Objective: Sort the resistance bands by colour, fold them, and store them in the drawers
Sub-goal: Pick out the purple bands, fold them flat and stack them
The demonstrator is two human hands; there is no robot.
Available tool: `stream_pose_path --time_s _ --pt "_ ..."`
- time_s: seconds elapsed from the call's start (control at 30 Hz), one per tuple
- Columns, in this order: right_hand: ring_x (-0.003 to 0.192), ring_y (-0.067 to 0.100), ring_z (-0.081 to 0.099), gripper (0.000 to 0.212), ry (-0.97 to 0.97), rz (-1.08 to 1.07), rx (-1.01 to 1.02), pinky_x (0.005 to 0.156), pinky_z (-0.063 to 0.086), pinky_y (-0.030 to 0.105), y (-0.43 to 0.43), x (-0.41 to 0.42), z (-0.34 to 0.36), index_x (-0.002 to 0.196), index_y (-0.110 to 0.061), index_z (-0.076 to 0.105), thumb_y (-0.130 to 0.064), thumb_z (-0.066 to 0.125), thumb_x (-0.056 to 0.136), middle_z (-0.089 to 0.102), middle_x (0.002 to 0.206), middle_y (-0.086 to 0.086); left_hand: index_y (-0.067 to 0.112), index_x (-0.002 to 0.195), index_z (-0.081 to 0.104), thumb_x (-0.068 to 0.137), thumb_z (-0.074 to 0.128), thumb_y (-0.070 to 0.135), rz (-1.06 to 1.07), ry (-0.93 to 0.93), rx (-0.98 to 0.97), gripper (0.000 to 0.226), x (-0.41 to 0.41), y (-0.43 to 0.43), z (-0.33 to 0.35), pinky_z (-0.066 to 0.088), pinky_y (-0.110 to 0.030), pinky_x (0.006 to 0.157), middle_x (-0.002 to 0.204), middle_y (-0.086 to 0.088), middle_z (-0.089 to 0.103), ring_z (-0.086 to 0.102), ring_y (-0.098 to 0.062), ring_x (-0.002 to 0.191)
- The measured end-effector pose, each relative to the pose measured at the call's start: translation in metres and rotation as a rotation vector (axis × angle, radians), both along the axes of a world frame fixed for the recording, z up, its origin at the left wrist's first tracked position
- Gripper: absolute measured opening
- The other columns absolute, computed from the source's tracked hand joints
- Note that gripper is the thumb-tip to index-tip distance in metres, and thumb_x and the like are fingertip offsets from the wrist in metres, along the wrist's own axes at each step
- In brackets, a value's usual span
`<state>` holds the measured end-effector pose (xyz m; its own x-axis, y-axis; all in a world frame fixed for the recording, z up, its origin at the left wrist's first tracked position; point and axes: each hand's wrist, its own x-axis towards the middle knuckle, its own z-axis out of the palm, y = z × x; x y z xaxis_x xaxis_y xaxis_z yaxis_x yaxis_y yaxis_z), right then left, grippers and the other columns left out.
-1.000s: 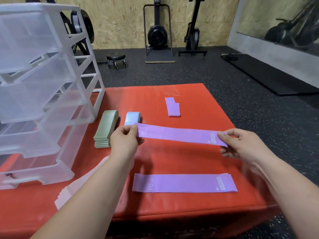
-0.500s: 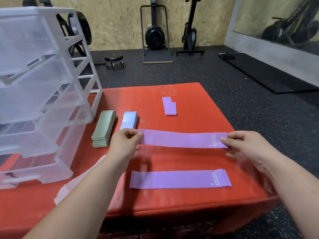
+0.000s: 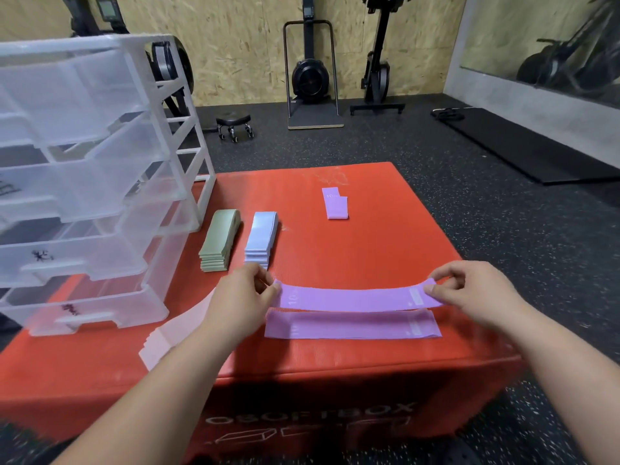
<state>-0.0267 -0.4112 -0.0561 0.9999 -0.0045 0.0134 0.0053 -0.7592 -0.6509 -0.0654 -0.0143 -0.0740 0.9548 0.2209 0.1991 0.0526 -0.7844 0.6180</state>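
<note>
A red soft plyo box fills the middle of the view. On the box's left part stands a clear plastic drawer unit with its drawers partly pulled out. Above the box's near edge, a purple resistance band is stretched flat between two hands: the left hand pinches its left end and the right hand pinches its right end between thumb and curled fingers. Directly under it, a second purple band lies flat on the box top, close to the near edge. A pink stack of bands sits at the box's near left, partly hidden by the left forearm. A green stack and a pale blue stack lie side by side at the box's centre left, just beside the drawer unit. One folded purple band lies toward the box's far edge.
</note>
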Motion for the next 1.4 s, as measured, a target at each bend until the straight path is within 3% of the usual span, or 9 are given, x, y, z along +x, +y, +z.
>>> stream_pose_path --time_s 0.1,0.23,0.4,0.67,0.8,0.97,1.13,1.3,1.4 --pt "0.064 0.001 0.065 0.016 -0.055 0.043 -0.113 0.065 0.045 0.026 0.009 -0.015 0.000 0.091 -0.035 0.071 -0.036 0.084 0.083 0.070 0.064 -0.015 0.031 0.092 0.065 0.092 0.074 0.032 -0.023 0.003 0.060 0.009 -0.015 0.000 -0.004 0.047 -0.030 0.065 0.072 0.013 0.070 0.064 -0.006 0.074" --pt "0.064 -0.003 0.063 0.016 -0.078 0.068 -0.167 0.068 0.049 0.027 0.014 -0.025 -0.006 0.092 -0.036 0.069 -0.035 0.083 0.084 0.068 0.063 -0.019 0.031 0.108 0.068 0.095 0.071 0.033 -0.040 -0.015 0.116 0.013 -0.027 -0.003 -0.010 0.051 -0.036 0.074 0.074 0.013 0.070 0.057 -0.014 0.081" --pt "0.063 -0.001 0.063 0.015 -0.104 0.085 -0.219 0.069 0.052 0.032 0.017 -0.028 -0.012 0.091 -0.034 0.070 -0.033 0.083 0.084 0.066 0.060 -0.021 0.030 0.115 0.066 0.099 0.064 0.035 -0.052 -0.041 0.220 0.017 -0.031 -0.006 -0.014 0.052 -0.036 0.072 0.080 0.011 0.070 0.059 -0.017 0.090" --pt "0.073 0.009 0.060 0.017 -0.039 0.117 -0.369 0.071 0.050 0.035 0.018 -0.023 -0.028 0.096 -0.041 0.070 -0.047 0.079 0.083 0.062 0.072 -0.010 0.025 0.101 0.073 0.089 0.068 0.036 -0.109 -0.007 0.526 0.017 -0.024 -0.005 -0.023 0.052 -0.040 0.076 0.095 0.002 0.067 0.060 -0.028 0.097" --pt "0.090 0.008 0.062 0.034 -0.059 0.186 -0.354 0.086 0.050 0.033 0.010 -0.021 -0.015 0.110 -0.048 0.067 -0.054 0.082 0.080 0.056 0.095 -0.012 0.028 0.118 0.070 0.090 0.072 0.041 -0.204 -0.007 0.456 0.031 -0.018 0.002 -0.018 0.051 -0.041 0.087 0.112 0.003 0.063 0.055 -0.025 0.110" --pt "0.115 -0.011 0.056 0.074 0.085 0.498 -0.347 0.101 0.044 0.016 -0.005 -0.022 -0.005 0.130 -0.049 0.061 -0.052 0.090 0.062 0.054 0.127 -0.033 0.037 0.138 0.061 0.082 0.084 0.053 -0.530 0.143 0.340 0.063 -0.018 0.015 -0.004 0.047 -0.030 0.104 0.131 0.018 0.062 0.055 -0.006 0.120" --pt "0.105 -0.011 0.061 0.064 0.031 0.469 -0.355 0.090 0.044 0.008 -0.004 -0.018 -0.008 0.126 -0.044 0.067 -0.033 0.093 0.068 0.065 0.115 -0.031 0.037 0.139 0.060 0.081 0.086 0.041 -0.554 0.130 0.370 0.063 -0.019 0.017 -0.005 0.045 -0.023 0.100 0.127 0.022 0.064 0.058 -0.003 0.118" --pt "0.101 -0.011 0.060 0.061 0.029 0.481 -0.365 0.084 0.041 0.005 -0.002 -0.015 -0.010 0.122 -0.047 0.067 -0.036 0.093 0.069 0.065 0.113 -0.030 0.038 0.140 0.059 0.082 0.085 0.045 -0.527 0.125 0.390 0.064 -0.018 0.020 -0.002 0.031 -0.010 0.091 0.128 0.022 0.063 0.057 -0.001 0.119" --pt "0.101 -0.010 0.059 0.062 0.044 0.489 -0.379 0.085 0.041 0.005 0.000 -0.012 -0.010 0.123 -0.047 0.066 -0.038 0.094 0.068 0.063 0.114 -0.028 0.041 0.140 0.058 0.081 0.084 0.051 -0.535 0.148 0.397 0.065 -0.018 0.020 0.000 0.037 -0.017 0.095 0.130 0.024 0.062 0.056 0.000 0.121"
